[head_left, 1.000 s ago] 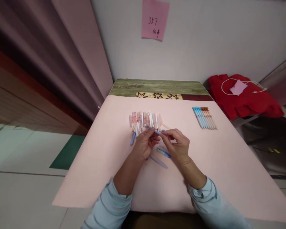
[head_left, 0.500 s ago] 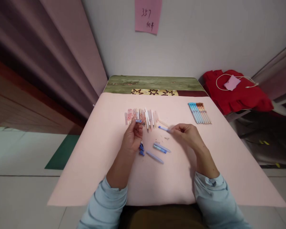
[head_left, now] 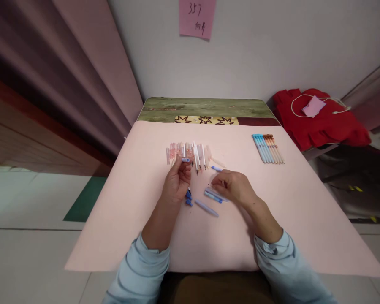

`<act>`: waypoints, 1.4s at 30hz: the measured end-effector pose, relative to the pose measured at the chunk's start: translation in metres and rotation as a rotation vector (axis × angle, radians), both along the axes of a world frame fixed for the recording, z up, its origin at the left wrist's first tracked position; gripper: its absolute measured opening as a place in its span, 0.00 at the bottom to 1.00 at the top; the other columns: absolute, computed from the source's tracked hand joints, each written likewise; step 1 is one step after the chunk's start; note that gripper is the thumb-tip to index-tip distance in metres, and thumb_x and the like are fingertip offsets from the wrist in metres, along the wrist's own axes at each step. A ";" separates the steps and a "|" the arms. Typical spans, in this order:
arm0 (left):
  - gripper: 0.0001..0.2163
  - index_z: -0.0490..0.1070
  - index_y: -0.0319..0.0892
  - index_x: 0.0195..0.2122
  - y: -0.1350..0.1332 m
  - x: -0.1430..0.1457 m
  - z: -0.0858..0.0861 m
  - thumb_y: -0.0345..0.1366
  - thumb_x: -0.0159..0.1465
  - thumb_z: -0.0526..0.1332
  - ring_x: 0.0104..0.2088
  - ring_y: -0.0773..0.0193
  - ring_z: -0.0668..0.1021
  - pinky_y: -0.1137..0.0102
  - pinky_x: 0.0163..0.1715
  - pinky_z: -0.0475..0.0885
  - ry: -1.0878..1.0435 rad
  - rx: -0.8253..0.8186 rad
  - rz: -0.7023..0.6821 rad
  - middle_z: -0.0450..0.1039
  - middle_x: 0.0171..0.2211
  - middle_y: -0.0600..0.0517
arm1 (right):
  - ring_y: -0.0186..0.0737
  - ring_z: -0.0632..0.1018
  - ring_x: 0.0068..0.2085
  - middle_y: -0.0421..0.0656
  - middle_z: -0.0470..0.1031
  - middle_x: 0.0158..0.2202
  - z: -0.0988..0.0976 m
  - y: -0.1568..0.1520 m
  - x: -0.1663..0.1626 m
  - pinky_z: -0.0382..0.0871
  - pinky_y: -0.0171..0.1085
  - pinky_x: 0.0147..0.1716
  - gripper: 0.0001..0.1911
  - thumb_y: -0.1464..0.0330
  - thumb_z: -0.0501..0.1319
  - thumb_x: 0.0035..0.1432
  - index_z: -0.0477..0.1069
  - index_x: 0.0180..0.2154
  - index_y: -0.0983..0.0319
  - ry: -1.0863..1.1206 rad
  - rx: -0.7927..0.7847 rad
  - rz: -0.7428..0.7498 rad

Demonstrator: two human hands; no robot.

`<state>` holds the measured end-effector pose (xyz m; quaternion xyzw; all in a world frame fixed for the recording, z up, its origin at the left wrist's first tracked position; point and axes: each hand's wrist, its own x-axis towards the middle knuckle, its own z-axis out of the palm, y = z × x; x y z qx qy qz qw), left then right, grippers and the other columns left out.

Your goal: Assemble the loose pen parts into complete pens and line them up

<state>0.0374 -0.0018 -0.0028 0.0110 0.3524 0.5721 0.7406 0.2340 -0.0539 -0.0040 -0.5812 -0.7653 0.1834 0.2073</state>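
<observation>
- Head cam, going left to right: the left hand is raised a bit off the pale pink paper sheet. Thumb and fingers are pinched shut on a short blue plastic pen tube, held crosswise at the fingertips.
- Just past that pinch sits a messy row of pink and white pen parts, nearly touching the tube.
- Under the heel of the same hand are a couple of small dark blue caps. Toward the other hand lie a pale lilac pen barrel and a light blue pen barrel, all flat on the sheet.
- The right hand is low over that blue barrel with its fingers curled in. Thumb and forefinger look closed on a slim blue pen part that pokes out toward the left hand, though the contact itself is hidden.
- Well outside the right hand there's a tidy row of blue and orange whole pens, then a red cloth off the table.
- My take on handling: these bits are featherweight, stiff, smooth plastic, so they're slippery and apt to roll or flick away. Pinch the tube around its middle with light pressure, and hold the slim part near its thicker end, since a thin tip could bend.
</observation>
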 end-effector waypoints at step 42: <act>0.08 0.74 0.33 0.31 -0.010 0.011 -0.005 0.34 0.62 0.66 0.21 0.72 0.78 0.81 0.19 0.73 0.261 0.125 -0.242 0.79 0.27 0.48 | 0.32 0.72 0.24 0.39 0.77 0.27 -0.004 -0.005 -0.017 0.65 0.31 0.27 0.07 0.64 0.62 0.59 0.77 0.32 0.60 0.341 0.260 -0.222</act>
